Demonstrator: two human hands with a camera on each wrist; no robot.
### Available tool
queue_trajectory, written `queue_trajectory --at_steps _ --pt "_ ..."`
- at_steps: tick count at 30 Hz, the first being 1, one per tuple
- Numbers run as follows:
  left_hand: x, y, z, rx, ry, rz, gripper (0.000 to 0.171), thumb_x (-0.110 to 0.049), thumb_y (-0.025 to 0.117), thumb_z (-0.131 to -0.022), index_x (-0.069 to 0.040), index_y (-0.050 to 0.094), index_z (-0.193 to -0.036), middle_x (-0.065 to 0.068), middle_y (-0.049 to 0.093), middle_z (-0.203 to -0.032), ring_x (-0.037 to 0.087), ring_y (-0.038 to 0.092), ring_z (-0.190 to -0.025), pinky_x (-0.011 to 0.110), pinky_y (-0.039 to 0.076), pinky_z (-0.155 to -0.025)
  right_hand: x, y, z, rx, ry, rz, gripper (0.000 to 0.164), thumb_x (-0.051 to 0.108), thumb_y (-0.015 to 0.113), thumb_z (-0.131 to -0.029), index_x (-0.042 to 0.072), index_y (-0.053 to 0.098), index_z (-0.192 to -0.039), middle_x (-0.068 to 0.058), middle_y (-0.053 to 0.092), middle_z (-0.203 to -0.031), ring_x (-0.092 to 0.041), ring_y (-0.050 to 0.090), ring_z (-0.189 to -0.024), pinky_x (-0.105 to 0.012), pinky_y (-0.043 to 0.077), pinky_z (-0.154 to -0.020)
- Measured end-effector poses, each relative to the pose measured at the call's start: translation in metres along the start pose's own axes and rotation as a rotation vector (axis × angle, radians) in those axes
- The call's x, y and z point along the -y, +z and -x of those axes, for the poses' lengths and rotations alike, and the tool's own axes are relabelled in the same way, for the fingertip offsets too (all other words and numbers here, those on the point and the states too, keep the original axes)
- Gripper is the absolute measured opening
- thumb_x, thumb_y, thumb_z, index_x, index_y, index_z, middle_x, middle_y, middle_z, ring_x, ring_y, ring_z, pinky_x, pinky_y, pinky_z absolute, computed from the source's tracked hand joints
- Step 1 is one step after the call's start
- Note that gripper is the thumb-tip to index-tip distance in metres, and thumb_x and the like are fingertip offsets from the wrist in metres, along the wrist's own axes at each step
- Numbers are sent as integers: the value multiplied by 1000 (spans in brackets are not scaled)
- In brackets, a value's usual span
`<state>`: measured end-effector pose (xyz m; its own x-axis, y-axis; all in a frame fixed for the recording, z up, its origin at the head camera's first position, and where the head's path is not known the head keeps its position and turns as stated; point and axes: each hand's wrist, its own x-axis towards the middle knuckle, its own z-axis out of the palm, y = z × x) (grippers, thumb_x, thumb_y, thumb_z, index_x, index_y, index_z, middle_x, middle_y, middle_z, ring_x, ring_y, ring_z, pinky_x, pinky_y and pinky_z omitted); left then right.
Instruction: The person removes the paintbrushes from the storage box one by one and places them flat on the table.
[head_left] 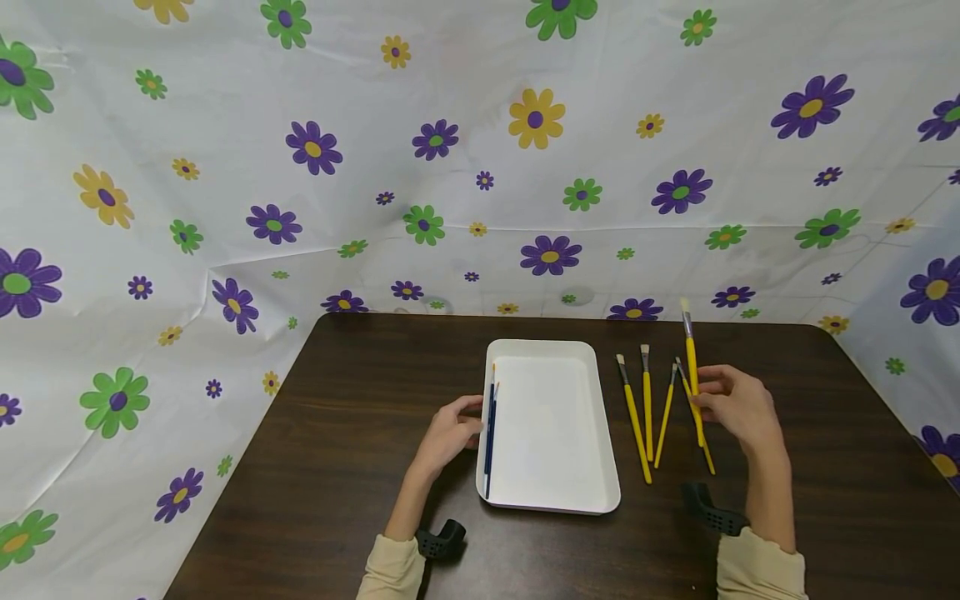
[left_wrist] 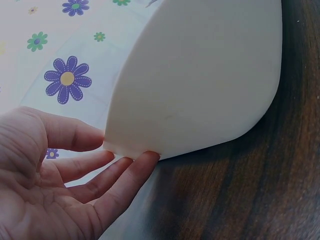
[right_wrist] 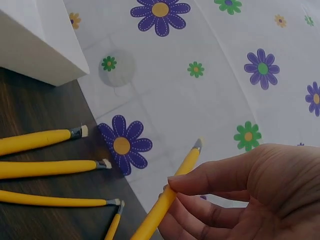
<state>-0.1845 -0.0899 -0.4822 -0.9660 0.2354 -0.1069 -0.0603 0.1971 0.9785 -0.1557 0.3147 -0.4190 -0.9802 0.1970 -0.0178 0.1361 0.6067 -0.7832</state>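
My right hand (head_left: 742,408) pinches a yellow-handled paintbrush (head_left: 692,358) between thumb and fingers. Its pale bristles point up and away. To the left of this hand, several other yellow paintbrushes (head_left: 636,421) lie on the table, one of them partly behind the held brush. A shallow white tray (head_left: 555,425) stands at the middle of the table. Thin dark blue paintbrushes (head_left: 491,442) lie along its left inner side. My left hand (head_left: 448,433) holds the tray's left edge, and in the left wrist view its thumb and fingertips (left_wrist: 151,156) meet the pale wall.
The dark wooden table (head_left: 352,425) reaches back to a white flowered cloth (head_left: 450,183) that hangs behind it and along the left. Black wrist mounts (head_left: 442,540) sit at both wrists.
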Motion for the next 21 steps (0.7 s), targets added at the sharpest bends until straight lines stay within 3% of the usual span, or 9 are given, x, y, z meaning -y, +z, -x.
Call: queue_trajectory --at_steps 9,21 --pt "0 -1 0 -3 -1 -8 47 -1 60 -91 8 60 -138 25 62 -133 33 70 -102 40 63 -74 -8 -3 -1 -1 56 88 43 -5 64 -95 -21 50 -132 -36 65 -104 -34 71 -74 -48 62 -67" --pt "1 0 -1 -1 -5 -2 47 -1 60 -91 7 60 -138 25 62 -131 33 69 -102 39 63 -73 -23 -6 -6 32 115 146 37 -9 59 -93 -23 50 -126 -39 65 -101 -31 68 -71 -44 61 -63"
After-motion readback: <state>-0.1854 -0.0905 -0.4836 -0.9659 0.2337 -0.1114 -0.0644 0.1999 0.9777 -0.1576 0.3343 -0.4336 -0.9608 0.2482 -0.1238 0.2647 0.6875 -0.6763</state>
